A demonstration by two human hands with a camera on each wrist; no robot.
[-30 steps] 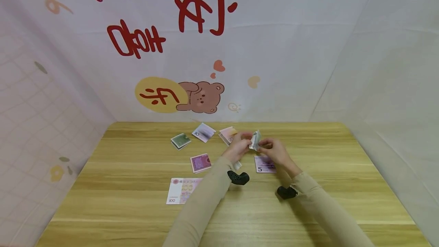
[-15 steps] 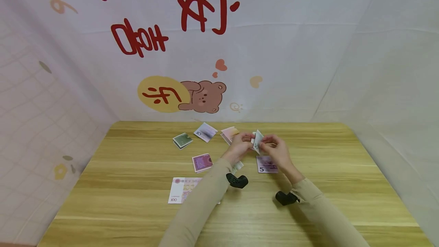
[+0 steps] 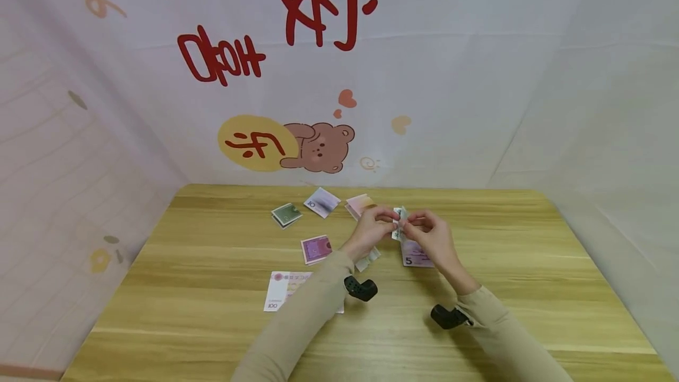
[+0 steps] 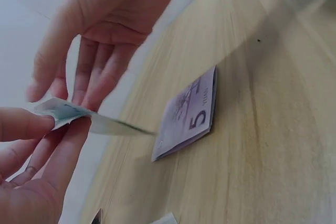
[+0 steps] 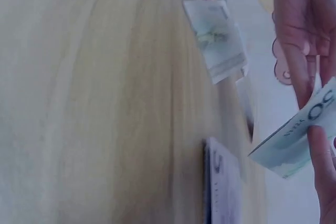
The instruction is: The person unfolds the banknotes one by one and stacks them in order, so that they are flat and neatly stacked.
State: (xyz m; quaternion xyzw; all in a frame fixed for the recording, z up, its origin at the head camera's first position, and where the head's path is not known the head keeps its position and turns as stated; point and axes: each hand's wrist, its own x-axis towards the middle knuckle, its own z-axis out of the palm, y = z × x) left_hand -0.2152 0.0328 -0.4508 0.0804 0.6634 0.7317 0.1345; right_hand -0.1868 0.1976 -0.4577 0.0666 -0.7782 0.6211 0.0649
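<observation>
Between both hands is a folded pale green banknote (image 3: 396, 232), held up above the table; a printed 50 shows on the banknote (image 5: 292, 148) in the right wrist view. My left hand (image 3: 373, 231) pinches its left side between thumb and fingers. On the other side, my right hand (image 3: 434, 239) pinches it, thumb against the printed face. Below the right hand lies a folded purple 5 yuan banknote (image 3: 415, 257). Another greenish folded banknote (image 3: 368, 260) is partly hidden by the left wrist.
Left of the hands lie a folded dark green banknote (image 3: 287, 214), a bluish 10 banknote (image 3: 322, 203), a magenta banknote (image 3: 316, 249) and a 100 banknote (image 3: 278, 291) half under the left sleeve. An orange-pink banknote (image 3: 359, 203) sits behind the left hand. A printed cloth (image 3: 451, 75) hangs behind the table.
The held banknote has turned between the fingers, from standing tall to showing its 50, and now sits lower with a narrow face visible. Both hands stay close together; the head view has shifted slightly.
</observation>
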